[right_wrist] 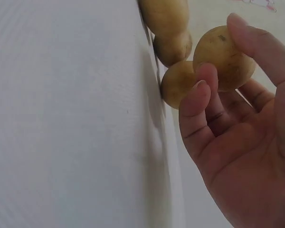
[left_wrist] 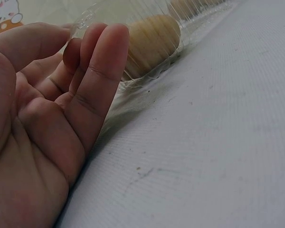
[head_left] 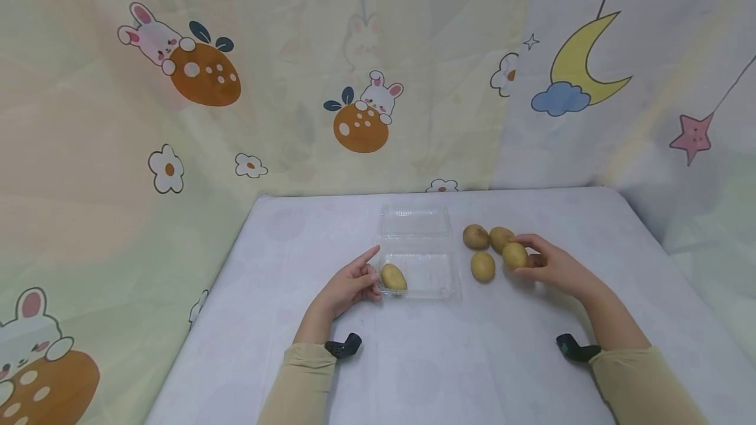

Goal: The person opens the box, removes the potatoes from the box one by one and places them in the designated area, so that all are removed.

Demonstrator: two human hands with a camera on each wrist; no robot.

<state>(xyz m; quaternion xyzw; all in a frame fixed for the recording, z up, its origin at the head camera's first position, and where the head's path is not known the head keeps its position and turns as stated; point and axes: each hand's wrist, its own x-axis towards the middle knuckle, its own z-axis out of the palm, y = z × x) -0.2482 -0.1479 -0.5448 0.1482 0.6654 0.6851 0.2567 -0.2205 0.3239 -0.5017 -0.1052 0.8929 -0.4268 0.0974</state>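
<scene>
A potato (head_left: 515, 256) is pinched between the thumb and fingers of my right hand (head_left: 555, 271); the right wrist view shows this potato (right_wrist: 223, 58) raised above the others. Three more potatoes lie beside it, one at the back left (head_left: 476, 237), one behind (head_left: 501, 239) and one in front (head_left: 483, 267). My left hand (head_left: 351, 286) holds the left edge of a clear plastic clamshell box (head_left: 431, 277) between thumb and fingers, its index finger extended. Inside the box's near half, at the left, rests one potato (head_left: 393, 277), seen through the plastic in the left wrist view.
The box's lid (head_left: 415, 222) lies folded back, away from me. A white cloth (head_left: 449, 359) covers the table. Behind and at the sides hangs a curtain (head_left: 283, 84) printed with rabbits, flowers and a moon. Black wrist cameras (head_left: 344, 346) sit on both wrists.
</scene>
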